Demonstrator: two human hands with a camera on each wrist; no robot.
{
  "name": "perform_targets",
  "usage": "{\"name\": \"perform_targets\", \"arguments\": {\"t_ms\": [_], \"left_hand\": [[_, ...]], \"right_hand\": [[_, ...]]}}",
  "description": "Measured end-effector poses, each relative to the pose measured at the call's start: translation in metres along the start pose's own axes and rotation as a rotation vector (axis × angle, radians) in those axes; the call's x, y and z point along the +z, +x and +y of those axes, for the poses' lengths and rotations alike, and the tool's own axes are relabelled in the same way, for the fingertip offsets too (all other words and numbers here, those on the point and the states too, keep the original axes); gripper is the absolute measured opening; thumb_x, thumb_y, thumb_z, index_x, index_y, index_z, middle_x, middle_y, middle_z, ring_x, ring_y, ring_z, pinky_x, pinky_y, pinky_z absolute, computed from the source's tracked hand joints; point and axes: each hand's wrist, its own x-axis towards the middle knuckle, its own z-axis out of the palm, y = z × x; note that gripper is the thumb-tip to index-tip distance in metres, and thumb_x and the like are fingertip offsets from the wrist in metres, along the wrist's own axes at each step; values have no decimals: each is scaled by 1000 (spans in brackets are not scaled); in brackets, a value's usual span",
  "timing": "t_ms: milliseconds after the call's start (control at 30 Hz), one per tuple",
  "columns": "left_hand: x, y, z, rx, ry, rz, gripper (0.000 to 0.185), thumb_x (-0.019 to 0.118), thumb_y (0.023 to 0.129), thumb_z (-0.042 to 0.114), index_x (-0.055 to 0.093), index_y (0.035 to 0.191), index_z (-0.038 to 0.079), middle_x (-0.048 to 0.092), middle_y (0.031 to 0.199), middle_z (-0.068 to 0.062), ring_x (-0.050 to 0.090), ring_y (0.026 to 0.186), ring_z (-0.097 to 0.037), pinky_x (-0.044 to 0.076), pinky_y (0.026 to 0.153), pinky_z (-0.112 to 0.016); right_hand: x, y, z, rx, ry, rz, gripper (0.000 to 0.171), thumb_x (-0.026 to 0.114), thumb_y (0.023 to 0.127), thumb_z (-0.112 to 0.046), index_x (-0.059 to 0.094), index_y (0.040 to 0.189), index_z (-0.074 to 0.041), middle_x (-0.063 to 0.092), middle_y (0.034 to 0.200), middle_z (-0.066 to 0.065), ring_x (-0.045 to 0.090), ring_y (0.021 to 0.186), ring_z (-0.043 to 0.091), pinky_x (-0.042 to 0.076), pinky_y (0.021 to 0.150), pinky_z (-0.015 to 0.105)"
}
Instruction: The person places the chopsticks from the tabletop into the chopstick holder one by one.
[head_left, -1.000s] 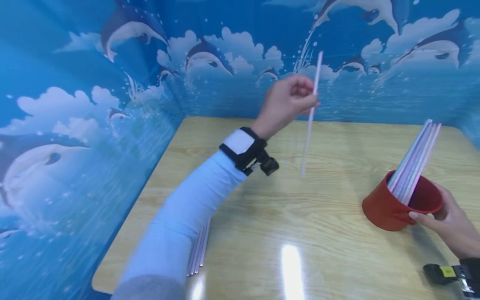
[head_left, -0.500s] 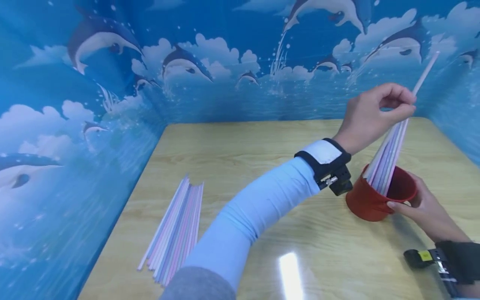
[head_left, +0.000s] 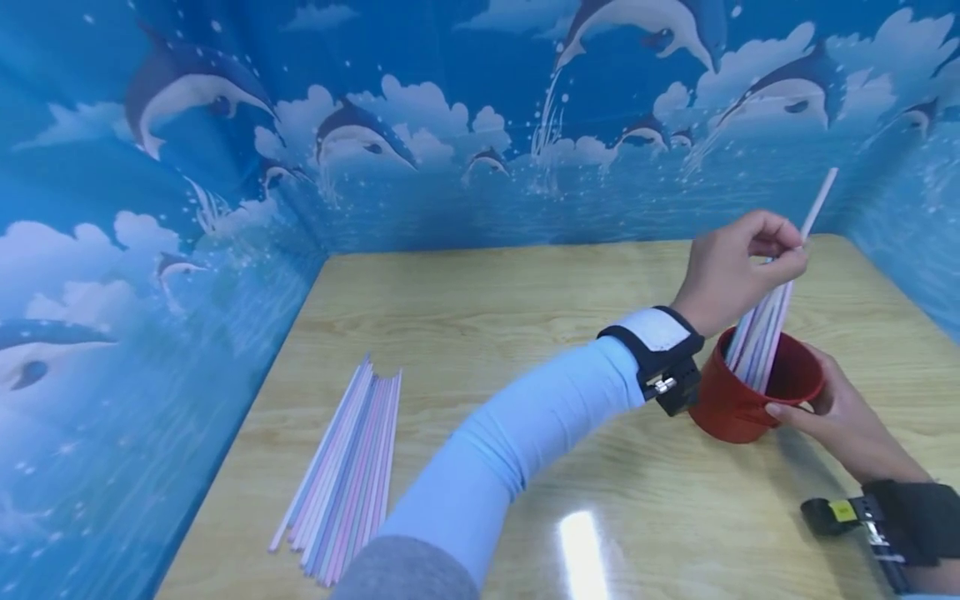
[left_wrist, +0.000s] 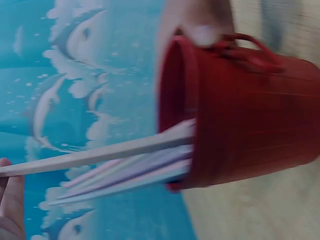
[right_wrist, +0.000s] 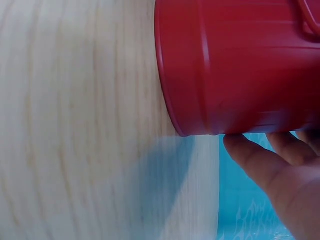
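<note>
My left hand pinches a pale straw between thumb and fingers above a small red pail. In the left wrist view the held straw slants down, its lower end inside the pail's mouth. Several pastel straws lean together in the pail. My right hand grips the pail from the right, thumb near the rim. The right wrist view has its fingers against the pail's wall. The pail's base appears slightly tilted on the table.
A fanned bundle of pastel straws lies on the left of the wooden table. A blue curtain printed with dolphins stands behind the table and along its sides. Black camera straps sit on both wrists.
My left hand carried the straw from mid-table rightward to the pail, then lowered it among the other straws. The right hand still holds the pail. The head view has shifted.
</note>
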Motion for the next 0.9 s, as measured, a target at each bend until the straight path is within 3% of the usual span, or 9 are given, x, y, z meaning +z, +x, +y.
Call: {"name": "perform_targets", "arguments": {"t_ms": [133, 267, 367, 467, 633, 700, 800, 867, 900], "left_hand": [[18, -4, -18, -84, 23, -23, 13, 57, 79, 24, 52, 91, 23, 55, 83, 18, 47, 76, 15, 36, 64, -1], [28, -5, -31, -132, 156, -49, 14, 57, 79, 24, 53, 92, 23, 57, 85, 18, 49, 74, 12, 35, 62, 0], [28, -4, -36, -143, 276, -92, 13, 55, 81, 26, 55, 94, 24, 59, 87, 17, 51, 76, 11, 35, 62, -1], [16, -4, -40, -146, 347, -172, 17, 53, 82, 28, 56, 99, 26, 58, 91, 17, 51, 80, 10, 37, 64, -3], [-40, -20, -56, -161, 562, -320, 23, 54, 80, 32, 53, 102, 25, 56, 99, 14, 51, 89, 2, 40, 71, -11], [-71, -35, -70, -192, 712, -360, 14, 55, 79, 35, 54, 85, 22, 54, 80, 10, 49, 71, -2, 39, 58, -15], [-119, -67, -100, -302, 905, -373, 25, 57, 77, 34, 46, 63, 17, 41, 59, 6, 39, 52, -7, 34, 44, -21], [-148, -90, -122, -428, 980, -383, 30, 59, 75, 33, 41, 59, 15, 35, 55, 4, 35, 48, -9, 33, 42, -23], [-161, -101, -133, -490, 997, -379, 27, 61, 74, 32, 44, 62, 14, 40, 56, 4, 39, 50, -9, 36, 44, -24]], "right_hand": [[0, -1, -1, 12, -22, -4, 71, 52, 80, -2, 10, 134, -22, 31, 122, -6, 33, 102, -9, 31, 71, 2], [1, -1, -2, 34, -39, 0, 73, 54, 80, -5, 9, 134, -23, 30, 122, -4, 32, 102, -8, 32, 70, 1], [0, -2, -2, 32, -41, -2, 73, 54, 80, -5, 8, 134, -24, 29, 124, -4, 32, 102, -7, 32, 70, 1], [1, -1, -1, 19, -34, -9, 73, 53, 80, -4, 9, 134, -23, 29, 124, -3, 32, 103, -6, 32, 70, 1], [4, 3, 1, 1, -32, -10, 74, 54, 78, -1, 9, 134, -22, 29, 124, -3, 33, 102, -3, 32, 70, 2], [5, 4, 2, 3, -36, -9, 75, 55, 78, -1, 9, 134, -22, 29, 124, -4, 33, 101, -3, 32, 69, 1], [5, 3, 4, 2, -44, 3, 76, 55, 78, -1, 9, 134, -22, 29, 124, -4, 34, 100, -6, 33, 69, 0], [5, 2, 7, 14, -68, 21, 76, 56, 78, -3, 8, 134, -23, 28, 127, -5, 33, 100, -8, 32, 69, -1], [4, 2, 9, 26, -79, 28, 76, 56, 79, -4, 7, 134, -24, 27, 129, -5, 32, 102, -9, 31, 68, -2]]}}
